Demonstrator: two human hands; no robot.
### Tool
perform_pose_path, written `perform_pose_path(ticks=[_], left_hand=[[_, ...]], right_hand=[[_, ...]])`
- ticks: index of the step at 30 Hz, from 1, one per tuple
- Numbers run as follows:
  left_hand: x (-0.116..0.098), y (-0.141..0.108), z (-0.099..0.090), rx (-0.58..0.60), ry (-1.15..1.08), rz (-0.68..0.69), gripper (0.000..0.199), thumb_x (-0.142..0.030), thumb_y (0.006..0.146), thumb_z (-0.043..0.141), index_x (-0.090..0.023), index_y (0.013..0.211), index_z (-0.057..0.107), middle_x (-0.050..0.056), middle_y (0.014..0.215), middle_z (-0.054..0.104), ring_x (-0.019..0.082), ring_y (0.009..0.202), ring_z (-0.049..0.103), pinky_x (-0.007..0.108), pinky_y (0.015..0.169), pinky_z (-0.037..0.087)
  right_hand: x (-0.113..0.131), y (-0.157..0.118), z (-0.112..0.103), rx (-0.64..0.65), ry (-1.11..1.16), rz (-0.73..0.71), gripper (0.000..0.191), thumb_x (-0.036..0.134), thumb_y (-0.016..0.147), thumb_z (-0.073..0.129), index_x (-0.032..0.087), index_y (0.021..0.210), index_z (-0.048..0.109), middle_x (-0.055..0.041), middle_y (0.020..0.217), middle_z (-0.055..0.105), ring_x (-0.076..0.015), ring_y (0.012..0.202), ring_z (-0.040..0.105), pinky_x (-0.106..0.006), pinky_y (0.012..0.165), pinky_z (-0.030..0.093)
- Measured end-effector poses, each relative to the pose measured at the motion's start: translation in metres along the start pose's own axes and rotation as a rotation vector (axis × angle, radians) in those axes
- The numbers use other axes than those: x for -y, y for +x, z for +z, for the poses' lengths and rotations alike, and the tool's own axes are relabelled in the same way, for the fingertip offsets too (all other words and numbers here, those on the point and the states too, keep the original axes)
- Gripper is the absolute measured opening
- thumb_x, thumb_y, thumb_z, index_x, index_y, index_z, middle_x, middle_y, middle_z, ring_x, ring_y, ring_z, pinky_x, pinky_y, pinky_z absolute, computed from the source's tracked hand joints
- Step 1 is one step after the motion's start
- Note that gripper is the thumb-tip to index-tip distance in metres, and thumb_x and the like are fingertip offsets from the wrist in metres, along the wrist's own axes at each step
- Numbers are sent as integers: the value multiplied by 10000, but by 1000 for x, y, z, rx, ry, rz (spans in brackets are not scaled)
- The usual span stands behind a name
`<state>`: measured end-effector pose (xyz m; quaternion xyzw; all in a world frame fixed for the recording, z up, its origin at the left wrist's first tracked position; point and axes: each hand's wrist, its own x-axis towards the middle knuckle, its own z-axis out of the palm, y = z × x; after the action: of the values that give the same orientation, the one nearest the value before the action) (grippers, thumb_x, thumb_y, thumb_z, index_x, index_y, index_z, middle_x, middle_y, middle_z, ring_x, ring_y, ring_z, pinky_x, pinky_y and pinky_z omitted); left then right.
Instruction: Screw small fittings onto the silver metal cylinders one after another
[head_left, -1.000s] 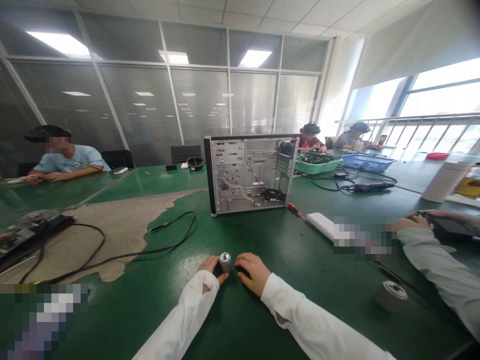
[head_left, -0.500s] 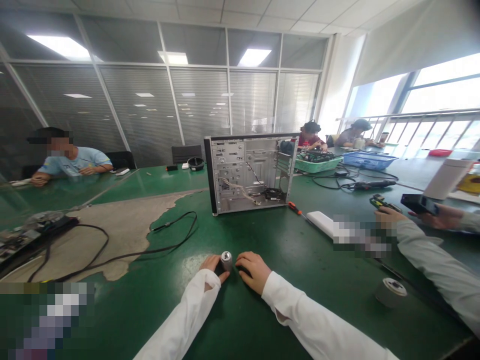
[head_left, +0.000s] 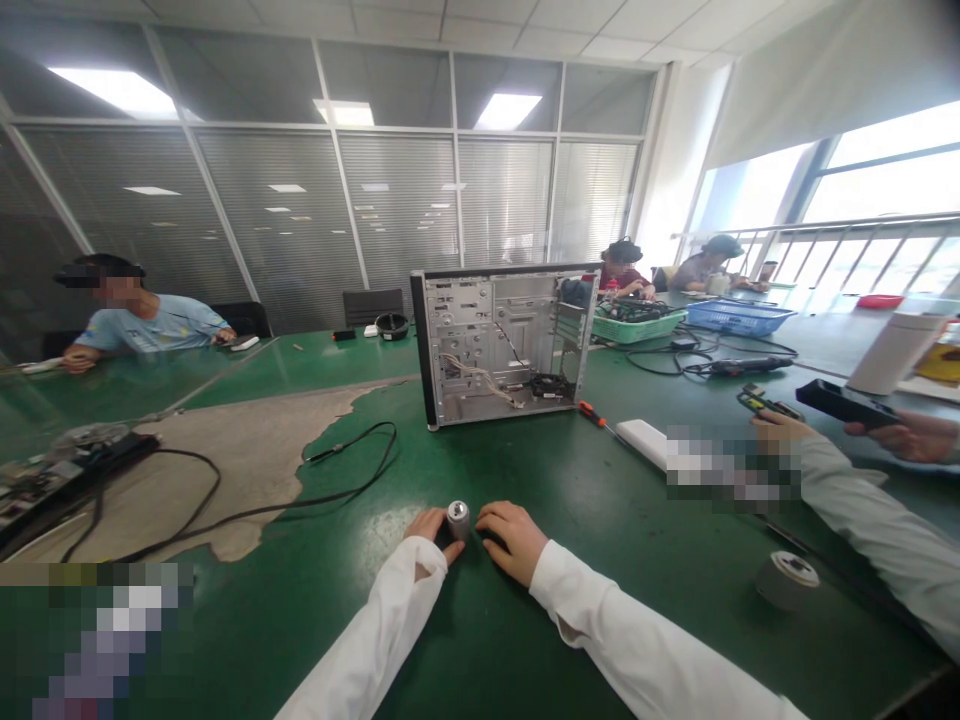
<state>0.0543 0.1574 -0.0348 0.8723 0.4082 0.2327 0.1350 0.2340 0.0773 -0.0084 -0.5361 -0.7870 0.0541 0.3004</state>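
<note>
Looks like an office rm doubling as electronics workshop: glass partition w/ blinds, paneled ceiling, big window R. Green tabletop has open PC case mid-way, screwdriver just beside, filled green basket & blue basket twd far R corner. Person in lt-blue top at far edge, L.

Centre front on the green tabletop, the small silver cylindrical can stands, the bare left hand around its left side, the bare right hand just off its right! Behind them, the open silver metal computer case; by its right corner, the orange-handled screwdriver. Farther back, the green plastic basket, the blue plastic basket to its right. Near right, a squat grey cylinder!
</note>
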Motion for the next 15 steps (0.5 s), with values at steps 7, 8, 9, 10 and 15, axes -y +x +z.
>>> perform_pose_path(ticks=[7, 8, 9, 10, 15], left_hand=[[2, 0, 2, -3, -6, 0, 409, -300, 587, 602, -169, 965, 514, 60, 941, 568, 228, 885, 504, 341, 768, 404], [2, 0, 2, 3, -4, -6, 411, -299, 584, 605, -173, 965, 515, 58, 947, 569, 228, 893, 502, 341, 772, 403], [2, 0, 2, 7, -3, -10, 411, -295, 581, 607, -176, 963, 517, 55, 952, 569, 227, 900, 501, 339, 776, 401], [1, 0, 2, 10, -3, -13, 409, -291, 578, 609, -178, 961, 519, 52, 955, 570, 225, 905, 501, 338, 781, 400], [0, -1, -1, 11, -14, 4, 401, -299, 588, 600, -171, 960, 525, 57, 959, 569, 226, 907, 499, 346, 787, 399]], right_hand=[[4, 0, -3, -2, 3, -3, 218, 181, 699, 458, 210, 900, 539, -28, 951, 530, -161, 914, 448, -321, 787, 347], [3, 0, -2, -3, 2, -4, 219, 182, 701, 458, 212, 902, 539, -28, 953, 529, -160, 916, 447, -322, 787, 347], [3, 0, -1, -5, 3, -5, 220, 180, 699, 460, 212, 902, 539, -29, 955, 528, -161, 916, 447, -322, 787, 346], [2, 0, 0, -6, 3, -6, 222, 178, 696, 463, 213, 901, 540, -29, 956, 529, -161, 916, 447, -323, 786, 345], [-3, 1, 4, 0, 1, -5, 227, 175, 685, 473, 215, 898, 544, -29, 950, 532, -165, 912, 449, -326, 779, 347]])
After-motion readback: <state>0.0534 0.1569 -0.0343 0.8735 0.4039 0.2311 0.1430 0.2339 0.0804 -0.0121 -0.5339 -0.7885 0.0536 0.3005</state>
